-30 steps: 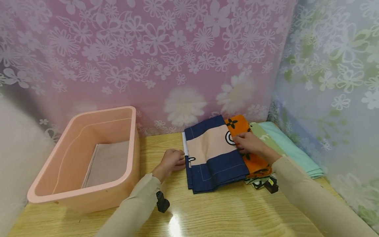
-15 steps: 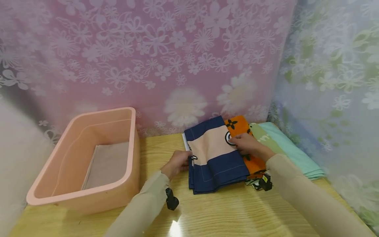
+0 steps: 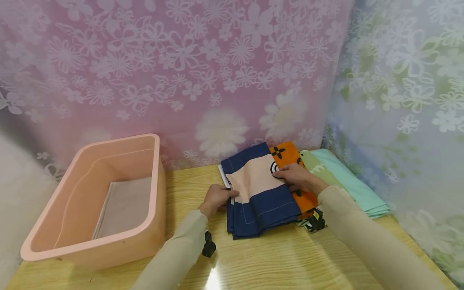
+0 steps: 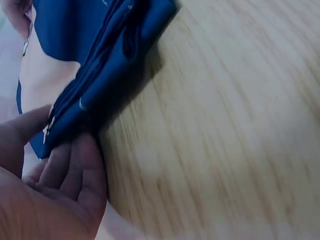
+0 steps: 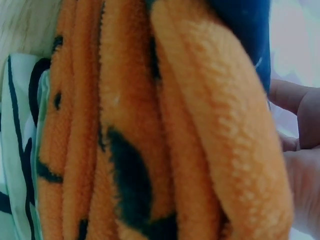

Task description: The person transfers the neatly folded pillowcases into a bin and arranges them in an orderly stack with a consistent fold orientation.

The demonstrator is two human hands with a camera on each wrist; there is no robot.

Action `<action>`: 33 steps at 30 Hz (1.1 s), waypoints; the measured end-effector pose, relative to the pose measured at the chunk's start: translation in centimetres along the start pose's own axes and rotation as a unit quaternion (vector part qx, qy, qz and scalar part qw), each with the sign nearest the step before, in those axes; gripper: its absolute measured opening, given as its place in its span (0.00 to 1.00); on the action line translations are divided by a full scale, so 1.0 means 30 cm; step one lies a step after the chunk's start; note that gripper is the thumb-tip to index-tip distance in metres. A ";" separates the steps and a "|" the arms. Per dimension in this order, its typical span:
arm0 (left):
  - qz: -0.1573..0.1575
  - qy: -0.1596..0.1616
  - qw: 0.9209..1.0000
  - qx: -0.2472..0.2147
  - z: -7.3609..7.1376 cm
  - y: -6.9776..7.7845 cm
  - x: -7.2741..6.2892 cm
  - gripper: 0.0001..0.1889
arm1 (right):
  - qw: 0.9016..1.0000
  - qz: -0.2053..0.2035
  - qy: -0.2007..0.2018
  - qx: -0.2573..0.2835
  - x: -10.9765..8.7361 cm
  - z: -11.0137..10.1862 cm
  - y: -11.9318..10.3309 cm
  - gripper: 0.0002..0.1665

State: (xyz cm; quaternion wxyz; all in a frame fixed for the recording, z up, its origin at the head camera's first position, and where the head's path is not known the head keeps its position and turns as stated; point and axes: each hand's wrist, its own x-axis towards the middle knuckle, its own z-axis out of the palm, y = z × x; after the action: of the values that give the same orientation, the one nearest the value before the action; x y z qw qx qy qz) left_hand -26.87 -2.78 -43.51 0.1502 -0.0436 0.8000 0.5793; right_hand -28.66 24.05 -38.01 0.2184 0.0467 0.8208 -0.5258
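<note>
A folded navy-and-peach cloth [image 3: 253,177] lies on the wooden table in the head view, overlapping an orange fleece [image 3: 289,151] with dark motifs. My left hand [image 3: 216,198] pinches the cloth's left edge; the left wrist view shows the thumb on top and the fingers [image 4: 82,172] below the folded layers. At the right edge, my right hand [image 3: 299,177] grips the same cloth, thumb over its black ring print. Much of the right hand [image 5: 305,150] is hidden behind the thick orange folds in the right wrist view.
A pink plastic tub [image 3: 156,193] stands at the left with a folded grey cloth [image 3: 125,207] inside. Green cloth [image 3: 319,163] and mint cloth [image 3: 351,181] lie right of the fleece. Floral curtains [image 3: 174,80] hang behind and at the right.
My left hand has moved right, from beside the cloth's left edge onto it, and now pinches it. The right hand stays at the right edge. The head view has shifted slightly.
</note>
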 end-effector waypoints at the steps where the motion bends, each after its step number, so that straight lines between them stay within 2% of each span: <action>1: 0.007 0.010 1.000 0.011 0.005 0.002 0.000 0.13 | 1.000 0.002 -0.001 0.005 0.001 0.001 0.001 0.17; 3: 0.013 0.025 0.999 0.024 0.014 0.006 0.002 0.16 | 1.000 0.003 0.000 0.011 0.003 0.000 0.003 0.17; 6: 0.014 0.035 0.999 0.017 0.023 0.009 0.004 0.13 | 1.000 0.000 -0.002 0.013 0.004 -0.004 0.007 0.14; 9: 0.001 0.026 1.000 -0.012 0.024 0.003 0.005 0.04 | 1.000 -0.001 0.002 0.005 0.003 -0.005 0.011 0.13; 16: -0.016 0.004 0.998 -0.061 0.018 -0.020 0.008 0.08 | 0.999 -0.021 0.014 -0.025 0.002 0.005 0.022 0.15; 22: -0.014 0.014 0.998 -0.053 0.016 -0.023 0.008 0.09 | 0.999 -0.030 0.021 -0.029 0.000 0.011 0.029 0.15; 28: -0.012 0.001 0.998 -0.058 0.012 -0.026 0.006 0.09 | 0.998 -0.025 0.028 -0.046 0.006 0.005 0.028 0.15; 33: 0.004 0.010 0.998 -0.055 0.012 -0.030 0.005 0.08 | 0.998 -0.034 0.031 -0.050 0.009 0.011 0.027 0.17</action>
State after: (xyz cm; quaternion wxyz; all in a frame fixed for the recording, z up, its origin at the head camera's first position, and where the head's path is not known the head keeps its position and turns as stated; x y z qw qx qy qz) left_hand -26.71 -2.71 -44.49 0.1370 -0.0541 0.7686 0.6226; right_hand -28.56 24.08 -38.92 0.1768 0.0246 0.8539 -0.4889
